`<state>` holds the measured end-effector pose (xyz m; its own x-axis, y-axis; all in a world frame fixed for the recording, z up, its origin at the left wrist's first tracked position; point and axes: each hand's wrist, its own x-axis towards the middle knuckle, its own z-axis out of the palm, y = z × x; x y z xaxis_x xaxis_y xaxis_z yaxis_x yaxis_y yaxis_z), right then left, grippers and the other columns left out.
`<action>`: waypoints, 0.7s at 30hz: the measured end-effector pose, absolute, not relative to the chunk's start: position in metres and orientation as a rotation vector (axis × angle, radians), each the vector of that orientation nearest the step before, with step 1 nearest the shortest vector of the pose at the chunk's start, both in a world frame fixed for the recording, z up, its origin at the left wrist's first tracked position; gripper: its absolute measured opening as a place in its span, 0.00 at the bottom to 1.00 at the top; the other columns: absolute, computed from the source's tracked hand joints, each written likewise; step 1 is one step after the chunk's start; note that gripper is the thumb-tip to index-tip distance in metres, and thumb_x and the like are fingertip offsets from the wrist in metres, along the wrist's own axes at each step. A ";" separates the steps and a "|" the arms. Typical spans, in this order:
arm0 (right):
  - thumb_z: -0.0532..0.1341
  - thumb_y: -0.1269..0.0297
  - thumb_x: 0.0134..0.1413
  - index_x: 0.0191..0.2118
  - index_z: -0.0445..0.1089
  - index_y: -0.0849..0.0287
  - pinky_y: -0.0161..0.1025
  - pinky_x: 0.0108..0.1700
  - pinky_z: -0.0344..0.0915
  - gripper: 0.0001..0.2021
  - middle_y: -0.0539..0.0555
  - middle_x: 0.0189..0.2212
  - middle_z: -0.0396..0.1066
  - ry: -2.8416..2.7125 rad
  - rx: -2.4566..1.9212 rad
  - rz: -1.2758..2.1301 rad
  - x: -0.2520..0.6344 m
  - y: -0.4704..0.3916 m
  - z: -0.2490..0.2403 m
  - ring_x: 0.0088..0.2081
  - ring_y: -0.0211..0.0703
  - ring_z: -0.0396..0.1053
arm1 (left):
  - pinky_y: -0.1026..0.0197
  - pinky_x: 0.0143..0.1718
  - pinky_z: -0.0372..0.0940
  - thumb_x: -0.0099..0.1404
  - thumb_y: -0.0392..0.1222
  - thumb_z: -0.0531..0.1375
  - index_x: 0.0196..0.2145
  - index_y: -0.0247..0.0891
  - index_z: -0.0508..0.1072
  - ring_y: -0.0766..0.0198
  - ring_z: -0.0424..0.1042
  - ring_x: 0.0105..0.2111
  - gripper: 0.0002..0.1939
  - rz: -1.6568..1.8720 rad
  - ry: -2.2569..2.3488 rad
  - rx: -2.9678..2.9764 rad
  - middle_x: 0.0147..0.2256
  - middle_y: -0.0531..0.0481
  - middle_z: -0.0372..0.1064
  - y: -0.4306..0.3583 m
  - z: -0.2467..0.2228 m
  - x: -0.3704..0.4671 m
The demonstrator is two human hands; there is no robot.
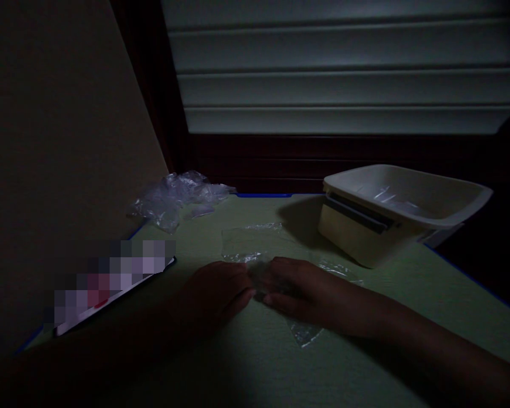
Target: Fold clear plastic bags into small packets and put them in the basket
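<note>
A clear plastic bag (253, 241) lies crinkled on the table, partly hidden beneath my hands; one corner shows below my right wrist. My left hand (219, 286) is closed, thumb and fingers pinching the plastic near the middle. Close beside it, my right hand (300, 289) has its fingers bent and closed on the same plastic. The fingertips of both hands almost meet. Dim light blurs the exact grip.
A heap of clear plastic bags (174, 195) sits at the back left corner. At the right edge stands a cream plastic bin (352, 235) with clear plastic inside. A device with a pixelated screen (123, 277) rests at left. Green table (255, 362) meets a wall and shutter.
</note>
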<state>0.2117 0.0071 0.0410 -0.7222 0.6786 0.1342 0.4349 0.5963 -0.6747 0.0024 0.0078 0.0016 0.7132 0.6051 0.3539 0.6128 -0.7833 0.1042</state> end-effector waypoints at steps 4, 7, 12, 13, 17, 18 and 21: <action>0.54 0.72 0.54 0.31 0.66 0.61 0.31 0.30 0.57 0.04 0.49 0.26 0.66 -2.392 -1.005 0.854 0.211 0.011 0.038 0.27 0.35 0.63 | 0.57 0.36 0.64 0.66 0.40 0.50 0.35 0.36 0.68 0.59 0.70 0.33 0.08 -0.661 -1.049 -2.813 0.34 0.47 0.70 0.006 -0.002 0.001; 0.54 0.72 0.54 0.28 0.64 0.61 0.30 0.26 0.55 0.05 0.48 0.23 0.64 -2.341 -1.093 0.895 0.212 0.013 0.037 0.24 0.34 0.60 | 0.58 0.33 0.65 0.66 0.42 0.51 0.34 0.36 0.67 0.58 0.70 0.32 0.09 -0.631 -1.086 -2.789 0.34 0.46 0.70 0.006 -0.004 0.000; 0.55 0.68 0.53 0.31 0.65 0.62 0.31 0.27 0.56 0.03 0.49 0.25 0.64 -2.172 -1.183 1.039 0.214 0.016 0.035 0.26 0.35 0.61 | 0.57 0.36 0.66 0.66 0.41 0.51 0.38 0.37 0.67 0.58 0.71 0.34 0.08 -0.601 -1.128 -2.780 0.36 0.46 0.71 0.004 -0.001 0.000; 0.55 0.67 0.53 0.32 0.65 0.62 0.31 0.27 0.56 0.05 0.49 0.25 0.64 -2.140 -1.191 1.083 0.214 0.017 0.034 0.26 0.35 0.60 | 0.57 0.36 0.66 0.66 0.41 0.51 0.39 0.37 0.67 0.58 0.71 0.35 0.08 -0.595 -1.130 -2.785 0.37 0.46 0.71 0.004 0.001 0.001; 0.53 0.60 0.56 0.28 0.64 0.61 0.30 0.23 0.52 0.11 0.46 0.21 0.58 -2.135 -1.147 1.286 0.216 0.018 0.032 0.22 0.33 0.55 | 0.56 0.39 0.66 0.66 0.39 0.49 0.44 0.35 0.65 0.58 0.71 0.37 0.11 -0.645 -1.092 -2.788 0.40 0.44 0.71 0.002 0.004 0.002; 0.53 0.59 0.56 0.28 0.64 0.61 0.31 0.22 0.51 0.12 0.46 0.20 0.57 -2.162 -1.130 1.307 0.216 0.018 0.032 0.22 0.33 0.54 | 0.57 0.39 0.66 0.67 0.39 0.49 0.44 0.35 0.65 0.58 0.71 0.37 0.11 -0.666 -1.078 -2.789 0.40 0.44 0.71 0.002 0.004 0.002; 0.53 0.62 0.55 0.28 0.65 0.61 0.31 0.24 0.53 0.09 0.46 0.21 0.60 -2.237 -1.086 1.259 0.217 0.017 0.030 0.23 0.33 0.56 | 0.57 0.39 0.66 0.67 0.37 0.47 0.43 0.35 0.65 0.59 0.70 0.37 0.10 -0.702 -1.050 -2.803 0.39 0.45 0.71 0.003 0.003 0.002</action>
